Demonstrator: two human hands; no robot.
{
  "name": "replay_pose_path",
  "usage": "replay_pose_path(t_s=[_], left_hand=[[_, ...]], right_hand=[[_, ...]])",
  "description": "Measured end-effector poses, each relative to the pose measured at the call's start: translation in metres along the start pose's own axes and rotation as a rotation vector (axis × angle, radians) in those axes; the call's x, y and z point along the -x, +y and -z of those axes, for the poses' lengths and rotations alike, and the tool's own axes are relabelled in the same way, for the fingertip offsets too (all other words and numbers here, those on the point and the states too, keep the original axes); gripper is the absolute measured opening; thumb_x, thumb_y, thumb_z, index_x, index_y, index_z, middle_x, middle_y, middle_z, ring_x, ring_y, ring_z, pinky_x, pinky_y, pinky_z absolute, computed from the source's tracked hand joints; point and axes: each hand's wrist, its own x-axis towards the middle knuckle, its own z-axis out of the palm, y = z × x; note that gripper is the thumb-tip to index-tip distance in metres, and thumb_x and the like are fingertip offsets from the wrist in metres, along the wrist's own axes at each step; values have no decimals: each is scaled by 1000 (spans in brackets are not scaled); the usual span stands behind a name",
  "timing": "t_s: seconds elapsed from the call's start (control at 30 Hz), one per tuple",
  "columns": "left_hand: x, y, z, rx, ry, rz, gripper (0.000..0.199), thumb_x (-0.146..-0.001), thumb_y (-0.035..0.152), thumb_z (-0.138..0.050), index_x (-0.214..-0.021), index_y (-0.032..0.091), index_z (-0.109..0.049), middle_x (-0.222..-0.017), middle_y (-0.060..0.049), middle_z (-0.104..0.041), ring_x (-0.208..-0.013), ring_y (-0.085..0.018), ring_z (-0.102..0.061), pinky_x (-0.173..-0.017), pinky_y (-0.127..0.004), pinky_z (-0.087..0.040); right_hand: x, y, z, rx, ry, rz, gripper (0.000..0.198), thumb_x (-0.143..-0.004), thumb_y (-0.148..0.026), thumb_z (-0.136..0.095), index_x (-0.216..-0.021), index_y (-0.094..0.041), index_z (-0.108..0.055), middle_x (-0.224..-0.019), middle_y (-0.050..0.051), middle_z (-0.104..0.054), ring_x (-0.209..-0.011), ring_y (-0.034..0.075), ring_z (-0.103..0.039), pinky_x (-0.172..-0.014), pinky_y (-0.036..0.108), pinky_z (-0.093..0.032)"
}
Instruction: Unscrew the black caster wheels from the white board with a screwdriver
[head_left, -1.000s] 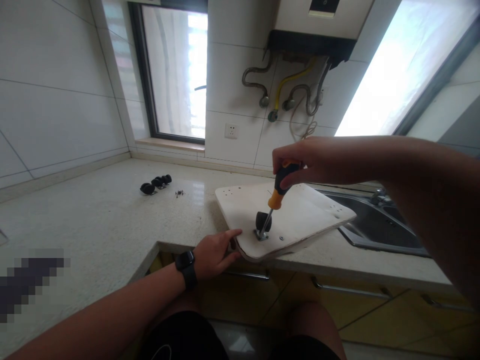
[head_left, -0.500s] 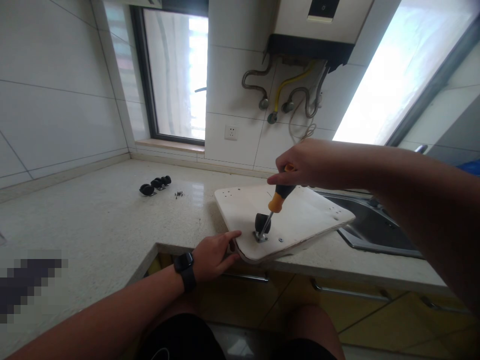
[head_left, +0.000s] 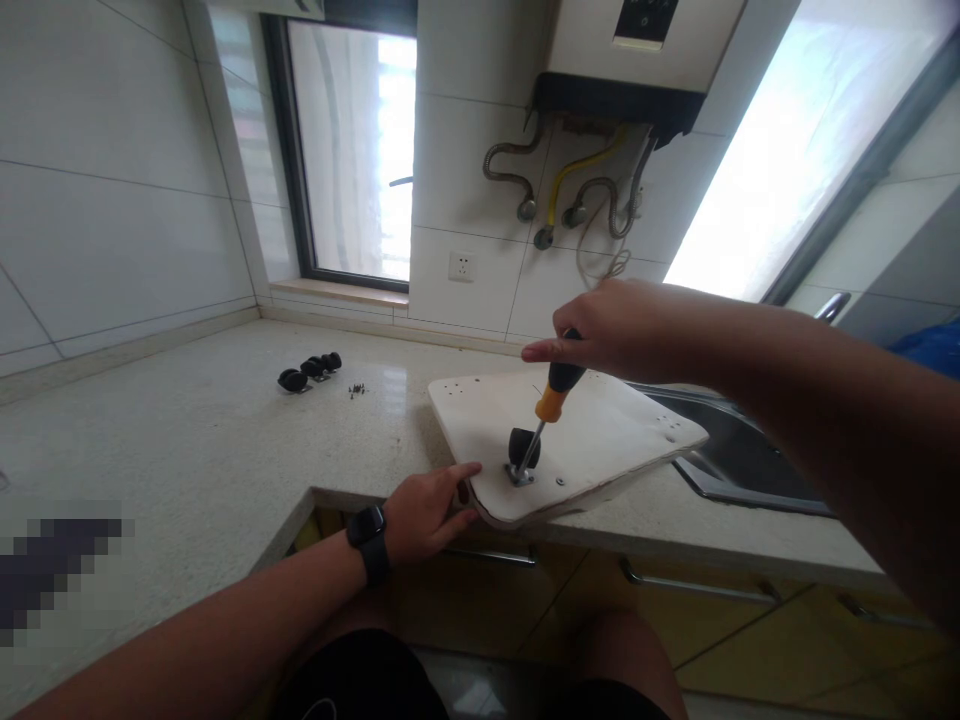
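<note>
My right hand is wrapped round the handle of a yellow-and-black screwdriver, which leans over the board. Its shaft runs down to the metal plate of a black caster wheel standing near the front left corner of the white board. The tip is too small to make out against the plate. At that same corner, my left hand grips the board's edge, index finger on top and thumb lower at the side. Farther left, several loose black casters lie beside a small pile of screws.
The board rests on a pale speckled countertop, partly reaching over the sink at right. Drawers with metal handles are below the counter edge. A water heater with hoses hangs on the tiled wall.
My right hand has turned slightly on the screwdriver handle, its thumb now reaching a little farther left. My left hand and the board stay practically where they were.
</note>
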Motion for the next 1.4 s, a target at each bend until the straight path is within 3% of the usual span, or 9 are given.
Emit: replay_pose_path(t_s=[0.1, 0.23, 0.47, 0.57, 0.67, 0.83, 1.2, 1.3, 1.4], left_hand=[[0, 1, 1, 3, -8, 2, 54, -103, 47, -49, -146, 14, -46, -92, -8, -71, -76, -25, -69, -72, -39, -54], [-1, 1, 1, -4, -5, -2, 54, -103, 47, -49, -146, 14, -45, -93, -8, -71, -78, -25, -69, -73, -39, -54], [-1, -1, 1, -9, -1, -11, 54, -103, 47, -50, -146, 14, -45, -92, -8, -71, -74, -23, -68, -71, -37, -54], [0, -1, 1, -16, 5, -13, 54, -103, 46, -51, -147, 16, -44, -92, -7, -71, -75, -22, -68, -72, -36, -54], [0, 0, 1, -15, 6, -13, 53, -103, 45, -51, -146, 17, -44, -94, -7, -71, -76, -22, -68, -73, -37, -54], [-1, 1, 1, -5, 4, -17, 53, -103, 45, -50, -147, 16, -44, -96, -7, -71, -80, -23, -69, -75, -38, -55], [-1, -1, 0, -6, 9, -24, 53, -103, 45, -51, -147, 16, -45, -96, -8, -71, -81, -24, -69, -76, -38, -55], [0, -1, 0, -16, 13, -23, 53, -103, 45, -51, -147, 17, -45, -97, -8, -71, -83, -24, -69, -77, -39, -55], [-1, 0, 1, -15, 5, -21, 53, -103, 46, -50, -147, 17, -44, -98, -8, -71, -82, -24, -69, -78, -39, -55]], right_hand=[[-2, -2, 1, 5, -37, 8, 63, -82, -85, -52, -74, -25, -69, -70, 7, -71, -61, 25, -65, -56, 38, -40], [2, -1, 8, -102, -109, 103, 49, -83, -75, -61, -88, -28, -73, -78, 4, -75, -65, 24, -67, -58, 36, -42], [11, 5, 20, -214, -120, 295, 31, -75, -48, -76, -101, -32, -72, -104, 3, -78, -91, 28, -70, -71, 37, -47], [10, 5, 18, -235, -126, 298, 37, -74, -55, -77, -103, -32, -73, -106, 3, -78, -92, 29, -70, -71, 37, -48], [6, 3, 10, -168, -97, 142, 47, -77, -70, -70, -102, -31, -74, -92, 5, -77, -78, 28, -70, -64, 37, -45], [-2, -4, 1, -33, -37, -37, 60, -81, -83, -55, -78, -25, -72, -75, 8, -73, -64, 26, -66, -57, 39, -42], [5, 4, 18, -196, -129, 272, 33, -75, -52, -76, -100, -32, -73, -101, 2, -79, -90, 28, -71, -71, 37, -48], [4, 6, 14, -205, -117, 268, 40, -74, -58, -76, -104, -32, -73, -104, 3, -78, -91, 28, -71, -72, 37, -48], [1, 4, 6, -149, -48, 142, 53, -76, -75, -68, -105, -31, -74, -93, 5, -78, -80, 28, -70, -67, 38, -46]])
